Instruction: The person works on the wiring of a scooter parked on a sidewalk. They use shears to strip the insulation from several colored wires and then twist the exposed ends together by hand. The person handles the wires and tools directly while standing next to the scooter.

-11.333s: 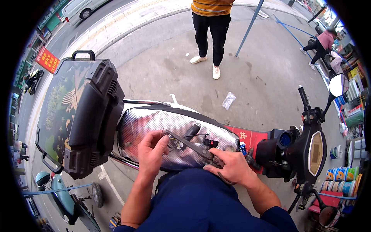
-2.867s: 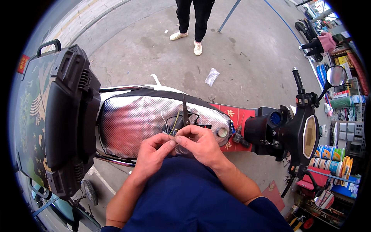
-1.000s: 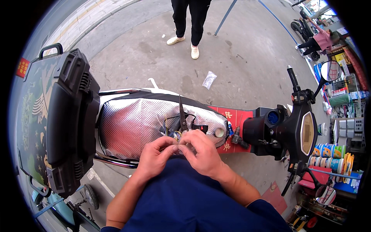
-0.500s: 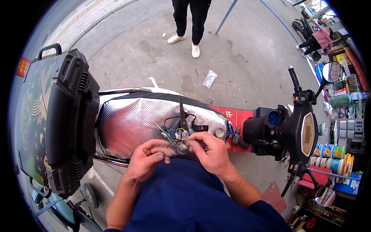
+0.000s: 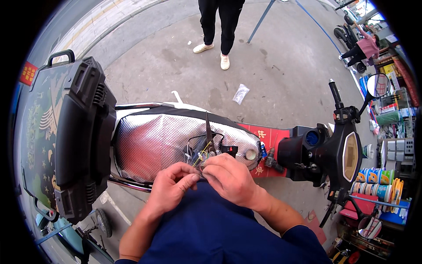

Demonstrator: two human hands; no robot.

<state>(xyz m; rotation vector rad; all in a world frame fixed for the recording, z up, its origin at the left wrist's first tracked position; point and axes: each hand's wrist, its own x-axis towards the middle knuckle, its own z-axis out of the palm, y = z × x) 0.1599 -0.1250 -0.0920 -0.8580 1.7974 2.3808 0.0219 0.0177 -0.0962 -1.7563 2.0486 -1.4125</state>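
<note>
Both forearms slant inward from the lower edge over the dark blue clothing, and the two hands nearly meet at the near side of the scooter seat (image 5: 147,141). The left hand (image 5: 170,187) has its thumb uppermost, laid toward the bent forefinger; the right hand (image 5: 231,178) shows its back, fingers curled down and inward. Each keeps a narrow pinch on the thin wires (image 5: 202,155), though which strand sits in which fingertips is too small to make out from here. The loose yellow and pale strands fan out just beyond the fingertips, on the silvery seat cover. Open-bladed or not I cannot tell, but dark scissors (image 5: 209,132) lie just past the wires, tip pointing away. A black switch box (image 5: 229,150) sits just beyond the right hand's knuckles.
</note>
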